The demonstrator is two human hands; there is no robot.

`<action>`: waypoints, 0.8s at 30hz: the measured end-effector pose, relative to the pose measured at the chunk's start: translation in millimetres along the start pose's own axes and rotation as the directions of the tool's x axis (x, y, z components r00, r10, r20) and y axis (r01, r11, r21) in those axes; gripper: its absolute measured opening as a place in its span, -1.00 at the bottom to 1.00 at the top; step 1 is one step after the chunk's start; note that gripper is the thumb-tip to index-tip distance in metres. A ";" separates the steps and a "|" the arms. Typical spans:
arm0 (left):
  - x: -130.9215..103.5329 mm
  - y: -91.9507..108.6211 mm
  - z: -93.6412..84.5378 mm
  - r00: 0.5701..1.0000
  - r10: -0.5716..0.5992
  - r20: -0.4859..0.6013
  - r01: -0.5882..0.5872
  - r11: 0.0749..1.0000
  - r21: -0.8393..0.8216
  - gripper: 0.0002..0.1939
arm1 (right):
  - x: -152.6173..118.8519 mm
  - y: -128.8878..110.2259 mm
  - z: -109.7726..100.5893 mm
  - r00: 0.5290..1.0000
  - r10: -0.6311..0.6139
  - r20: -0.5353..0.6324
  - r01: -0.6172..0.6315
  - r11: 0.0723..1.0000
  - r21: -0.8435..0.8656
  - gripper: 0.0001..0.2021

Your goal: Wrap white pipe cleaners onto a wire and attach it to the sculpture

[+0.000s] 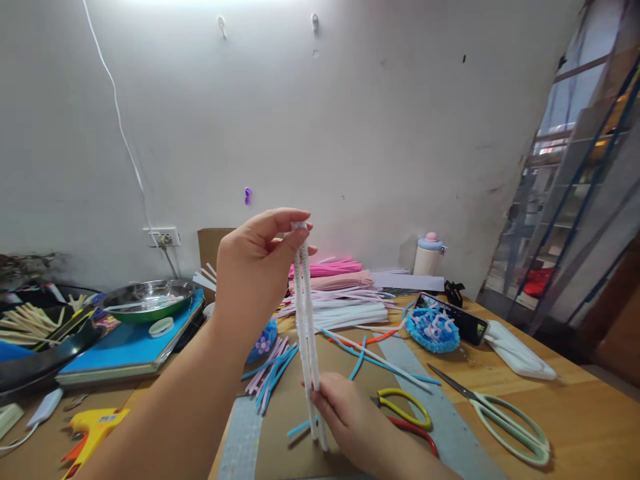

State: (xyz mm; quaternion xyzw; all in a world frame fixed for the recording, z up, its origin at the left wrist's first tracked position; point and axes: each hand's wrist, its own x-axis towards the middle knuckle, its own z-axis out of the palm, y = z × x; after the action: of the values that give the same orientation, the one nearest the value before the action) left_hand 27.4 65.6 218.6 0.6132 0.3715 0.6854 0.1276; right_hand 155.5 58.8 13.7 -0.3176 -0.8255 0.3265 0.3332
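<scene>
Several white pipe cleaners [306, 313] hang upright in front of me, held together as a narrow bundle. My left hand [267, 257] pinches their top ends between thumb and fingers. Lower down, my right hand [345, 410] has its fingers closed round the strands, near their bottom ends. Beneath them lies a brown cardboard sheet [280, 440]. Blue and lilac pipe cleaner pieces [277, 373] rest on it, left of the bundle. More blue, orange and white stems [380, 360] cross each other to the right.
Piles of pink and white pipe cleaners [345, 313] lie at the back. Green-handled scissors [505, 420], yellow-and-red-handled pliers [407, 407], a phone [463, 320] and a blue fuzzy piece [433, 329] are on the right. A yellow glue gun [95, 433] and a metal bowl [150, 297] stand left.
</scene>
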 end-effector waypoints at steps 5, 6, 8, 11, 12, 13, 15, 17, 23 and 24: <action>6.6 2.2 -4.3 0.999 0.026 -0.046 -0.026 1.000 -0.014 -0.85 | 8.5 -14.2 0.0 0.999 0.015 -0.047 0.010 0.867 0.498 -0.67; 7.9 2.2 -5.7 0.998 0.028 -0.059 -0.030 0.999 -0.031 -0.85 | 11.5 -17.2 -1.0 0.999 0.015 -0.046 0.015 0.802 0.597 -0.66; 9.2 0.2 -9.3 0.995 0.027 -0.093 -0.034 0.996 -0.080 -0.83 | 16.8 -22.1 -5.4 0.999 0.038 -0.034 -0.002 0.693 0.721 -0.63; 3.5 -12.0 -18.3 0.984 -0.029 -0.177 -0.008 0.979 -0.205 -0.81 | 17.3 -23.7 -18.5 0.991 0.133 0.012 -0.101 0.689 0.718 -0.56; -1.5 -19.3 -22.5 0.975 -0.085 -0.207 0.028 0.965 -0.261 -0.80 | 14.6 -22.3 -23.8 0.985 0.168 0.037 -0.147 0.712 0.686 -0.54; -8.3 -27.9 -27.1 0.962 -0.161 -0.221 0.083 0.941 -0.327 -0.77 | 10.3 -19.9 -29.0 0.977 0.202 0.071 -0.199 0.736 0.647 -0.53; -27.6 -47.5 -36.8 0.909 -0.369 -0.193 0.256 0.860 -0.442 -0.71 | -2.1 -12.6 -37.3 0.949 0.270 0.162 -0.313 0.753 0.578 -0.53; -53.0 -66.2 -45.1 0.817 -0.570 -0.086 0.453 0.727 -0.516 -0.67 | -18.0 -2.9 -41.3 0.912 0.335 0.236 -0.409 0.750 0.520 -0.53; -128.9 -93.2 -51.7 0.709 -0.704 0.038 0.613 0.589 -0.527 -0.53 | -69.1 24.1 -33.1 0.682 0.578 0.448 -0.728 0.478 0.492 -0.45; -137.0 -95.2 -51.1 0.708 -0.705 0.031 0.618 0.598 -0.510 -0.49 | -76.3 26.7 -30.9 0.661 0.590 0.463 -0.743 0.433 0.510 -0.44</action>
State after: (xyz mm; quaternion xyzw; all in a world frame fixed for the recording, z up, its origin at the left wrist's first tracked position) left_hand -17.6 27.1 54.5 0.3158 0.3980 0.7088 0.4894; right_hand 231.1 27.9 -15.0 -0.4408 -0.4871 0.7337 0.1736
